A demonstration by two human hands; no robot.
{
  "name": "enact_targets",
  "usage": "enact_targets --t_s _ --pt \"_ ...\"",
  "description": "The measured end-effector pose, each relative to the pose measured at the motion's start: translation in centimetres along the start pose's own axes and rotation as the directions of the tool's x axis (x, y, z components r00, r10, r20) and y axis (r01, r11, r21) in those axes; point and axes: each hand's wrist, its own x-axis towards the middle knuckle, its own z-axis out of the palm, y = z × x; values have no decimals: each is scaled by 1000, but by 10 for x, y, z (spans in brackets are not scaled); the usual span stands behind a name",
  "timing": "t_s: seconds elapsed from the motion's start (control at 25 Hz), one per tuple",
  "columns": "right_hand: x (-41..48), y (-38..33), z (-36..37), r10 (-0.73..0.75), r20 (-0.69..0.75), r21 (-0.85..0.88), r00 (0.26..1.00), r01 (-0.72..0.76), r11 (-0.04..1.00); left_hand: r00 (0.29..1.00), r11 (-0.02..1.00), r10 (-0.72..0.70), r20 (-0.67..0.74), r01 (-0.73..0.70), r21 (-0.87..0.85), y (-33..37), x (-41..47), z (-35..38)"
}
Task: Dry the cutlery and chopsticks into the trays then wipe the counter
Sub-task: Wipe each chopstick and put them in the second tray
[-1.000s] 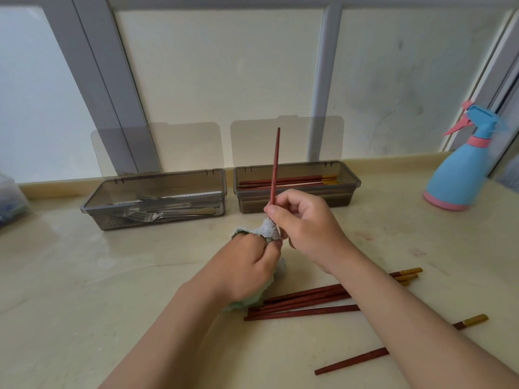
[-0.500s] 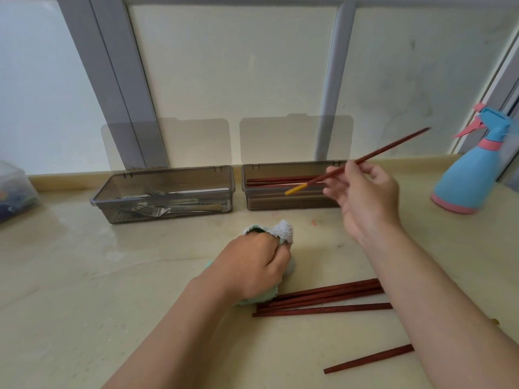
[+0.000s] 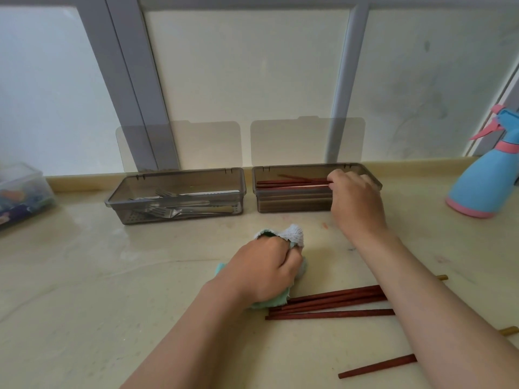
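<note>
My left hand (image 3: pixel 264 272) rests on the counter, closed around a green and white cloth (image 3: pixel 295 234). My right hand (image 3: pixel 355 199) reaches into the right grey tray (image 3: pixel 292 204), its fingers on the end of a red chopstick (image 3: pixel 292 186) that lies among other chopsticks in the tray. The left grey tray (image 3: pixel 179 175) holds forks and other metal cutlery (image 3: pixel 179 210). Several red chopsticks (image 3: pixel 334 303) lie on the counter under my right forearm, and one more (image 3: pixel 377 366) lies nearer the front.
A blue and pink spray bottle (image 3: pixel 488 181) stands at the right edge. A clear plastic box (image 3: pixel 22 192) sits at the far left. Both tray lids stand up against the wall behind. The pale counter (image 3: pixel 98 276) shows wet streaks.
My right hand drew the chopstick out of the cloth, swung it over to the right tray and lowered it in. My left hand stayed in place with the cloth.
</note>
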Motion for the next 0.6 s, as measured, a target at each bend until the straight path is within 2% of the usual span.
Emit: enact_targets --t_s 0.08,0.28,0.44,0.52,0.6 --pt "-1 -4 1 33 78 -36 996 -30 999 1000 1000 -3 6 3 1 1 1 1" --pt "-4 -8 0 67 138 -182 988 -41 982 1000 1000 0 -2 0 -2 1 0 1" --pt "-6 -16 -6 117 325 -311 939 -11 950 1000 1000 5 -18 -5 -18 1 0 0" --pt "-4 -18 -18 122 362 -279 924 -17 960 1000 999 1 -27 -2 -34 1 0 0" --pt "-2 -15 -42 76 356 -109 931 -40 993 998 998 -22 -58 18 -65 -1 1 -2"
